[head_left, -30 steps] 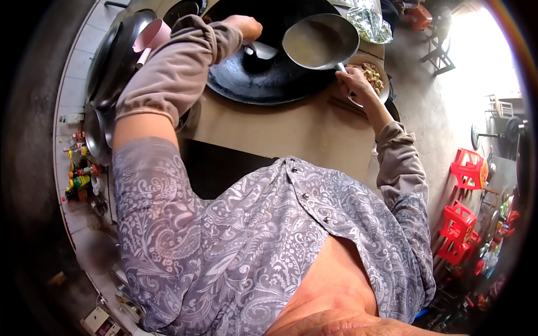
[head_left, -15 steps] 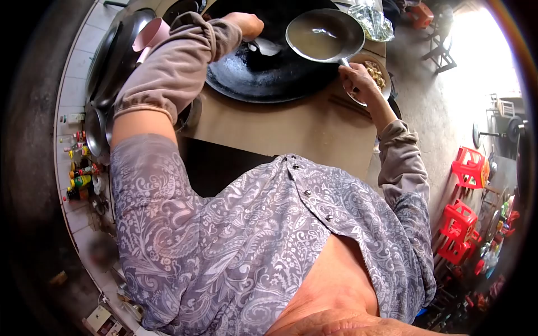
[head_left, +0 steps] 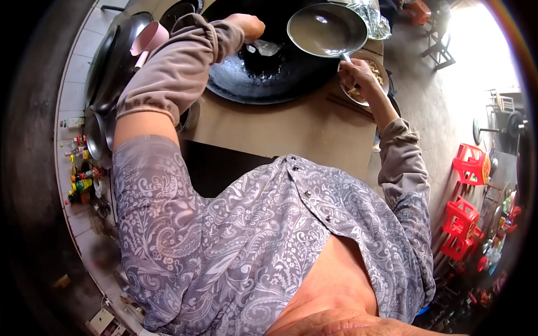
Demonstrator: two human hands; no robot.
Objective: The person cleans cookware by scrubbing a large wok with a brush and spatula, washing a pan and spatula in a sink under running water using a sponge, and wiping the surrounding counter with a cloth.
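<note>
At the far left, some bottles (head_left: 83, 185) stand by the tiled floor, and nearer there is a pink dipper (head_left: 150, 38), with its white handle toward the person. Next, the left hand (head_left: 246, 27) is closed around the handle of a metal spatula (head_left: 268, 48); the grip seems firm, but I cannot tell how each finger lies. The spatula's blade is inside the big black wok (head_left: 252, 84), where the inner surface shines wet. More to the right, the right hand (head_left: 356, 77) has its fingers curled around the handle of a small pan (head_left: 325, 31). This pan holds liquid and is above the wok's right side, rather level, probably so that nothing spills. A bowl of food (head_left: 382, 70) sits just beside the wok, partly behind the right hand, maybe to be within easy reach. On the far right are red stools (head_left: 469, 163).
</note>
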